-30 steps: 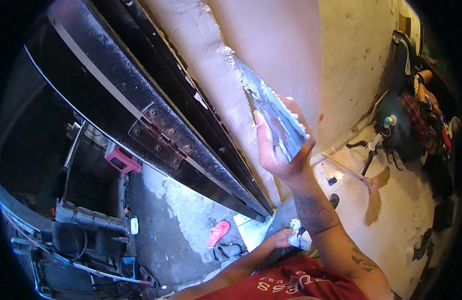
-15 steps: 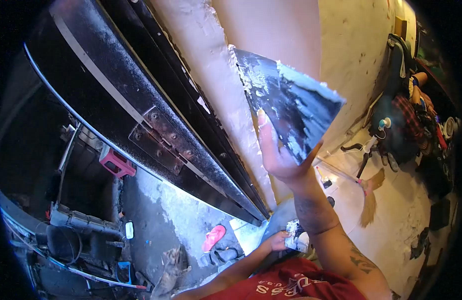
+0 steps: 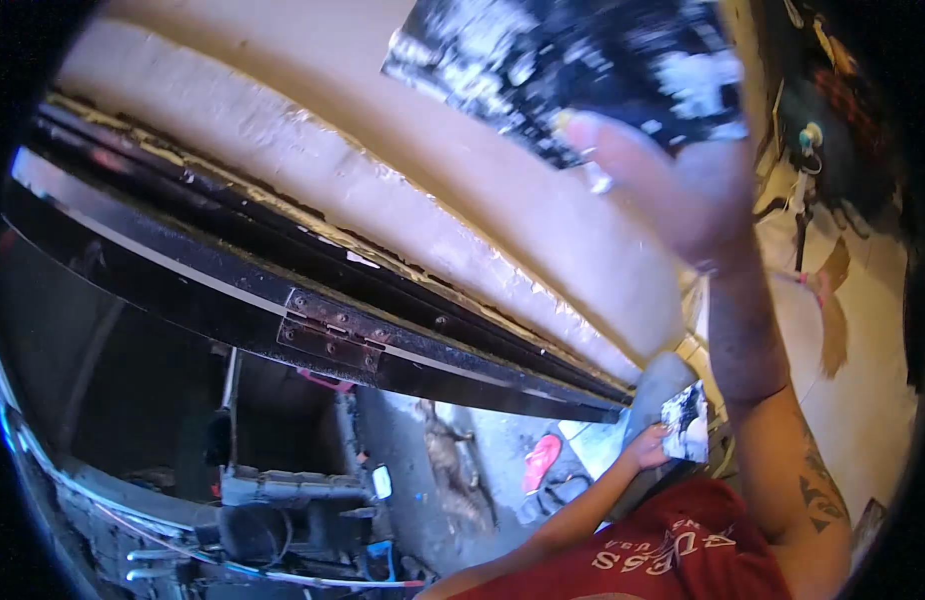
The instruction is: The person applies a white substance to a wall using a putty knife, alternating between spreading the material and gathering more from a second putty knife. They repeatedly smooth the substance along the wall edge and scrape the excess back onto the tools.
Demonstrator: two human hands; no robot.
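My right hand (image 3: 683, 190) is raised high and grips a wide, putty-smeared trowel blade (image 3: 573, 75), held flat near the cream plastered wall strip (image 3: 313, 170). The hand and blade are blurred. Lower down, my left hand (image 3: 648, 445) holds a second small plaster-covered scraper (image 3: 688, 425) close to my red shirt. A black metal door frame with a rusty hinge (image 3: 333, 335) runs beside the plastered strip.
A pink sandal (image 3: 541, 462) and a dark shoe lie on the concrete floor below. A motorbike (image 3: 273, 520) stands outside at lower left. A broom (image 3: 828, 300) and hanging bags and clothes (image 3: 833, 120) are at the right by the pale floor.
My head has tilted, so the door frame now lies nearly level. My right hand has lifted the trowel higher and toward the top of view. The left hand still holds the small scraper.
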